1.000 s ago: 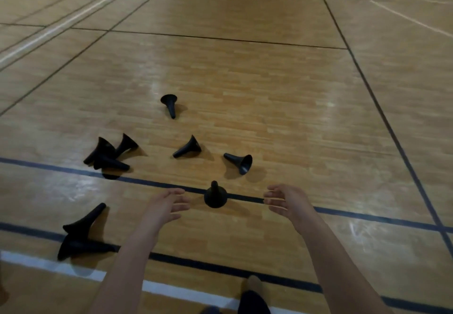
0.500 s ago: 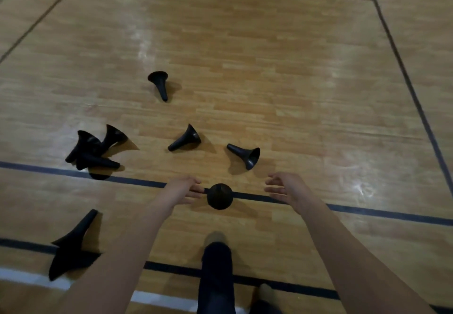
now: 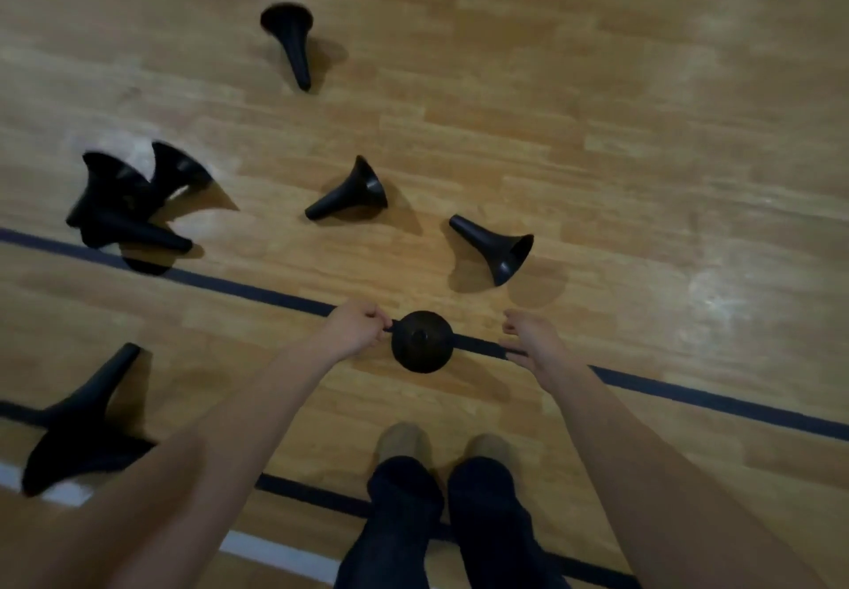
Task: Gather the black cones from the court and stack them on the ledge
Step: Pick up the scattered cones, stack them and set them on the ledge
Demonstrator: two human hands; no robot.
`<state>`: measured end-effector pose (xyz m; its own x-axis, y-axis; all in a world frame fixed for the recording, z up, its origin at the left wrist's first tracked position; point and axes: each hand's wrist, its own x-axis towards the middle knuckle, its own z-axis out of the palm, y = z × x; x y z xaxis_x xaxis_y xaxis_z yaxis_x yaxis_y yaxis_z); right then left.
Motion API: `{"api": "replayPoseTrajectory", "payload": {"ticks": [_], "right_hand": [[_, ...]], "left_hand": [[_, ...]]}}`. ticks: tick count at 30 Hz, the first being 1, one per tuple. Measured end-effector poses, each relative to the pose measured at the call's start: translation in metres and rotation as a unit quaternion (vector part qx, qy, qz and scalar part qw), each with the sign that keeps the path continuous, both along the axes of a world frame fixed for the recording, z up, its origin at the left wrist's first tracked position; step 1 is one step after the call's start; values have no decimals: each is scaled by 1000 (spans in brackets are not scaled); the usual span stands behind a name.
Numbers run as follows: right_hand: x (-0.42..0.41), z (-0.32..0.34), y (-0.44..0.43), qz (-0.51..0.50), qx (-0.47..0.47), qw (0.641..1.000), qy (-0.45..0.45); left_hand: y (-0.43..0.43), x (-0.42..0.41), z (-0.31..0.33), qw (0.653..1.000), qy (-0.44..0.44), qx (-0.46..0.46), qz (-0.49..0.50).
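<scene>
So the upright cone [image 3: 422,341] stands on the floor [image 3: 597,129] right on the dark line [image 3: 257,290], dead between my hands, tip pointing straight up at the camera. Left hand [image 3: 356,330] is curled, fingertips touching its rim, nothing gripped yet. Right hand [image 3: 528,336] is loosely open, empty, just beside it. Left's nearer, so I'd pinch from there. Other cones lie tipped over further out.
</scene>
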<state>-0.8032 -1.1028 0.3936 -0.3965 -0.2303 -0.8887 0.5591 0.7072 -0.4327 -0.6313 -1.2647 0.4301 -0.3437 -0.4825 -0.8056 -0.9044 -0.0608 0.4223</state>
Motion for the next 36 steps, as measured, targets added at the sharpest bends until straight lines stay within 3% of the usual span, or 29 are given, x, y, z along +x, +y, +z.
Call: {"api": "replayPoseTrajectory", "payload": {"ticks": [4,9,12,16,21,25,36], "right_hand": [[2,-143,-13,106,46,993,3],[12,-288,-23,157,68,985,-35],[20,-332,-30,167,43,982,-72],[16,-348,-31,147,34,985,-89],[2,-289,-20,123,39,988,-90],[-16,-203,-9,120,50,990,-54],[-38,87,7,67,3,998,-3]], "left_hand": [[4,-12,-131,997,-14,-30,-75],[25,-21,-270,987,-34,-60,-145],[38,-25,-316,973,-84,-112,-182],[41,-31,-326,967,-71,-169,-175],[30,-28,-264,991,-12,-122,-61],[26,-22,-171,993,22,-113,-13],[17,-19,122,983,116,-138,-25]]}}
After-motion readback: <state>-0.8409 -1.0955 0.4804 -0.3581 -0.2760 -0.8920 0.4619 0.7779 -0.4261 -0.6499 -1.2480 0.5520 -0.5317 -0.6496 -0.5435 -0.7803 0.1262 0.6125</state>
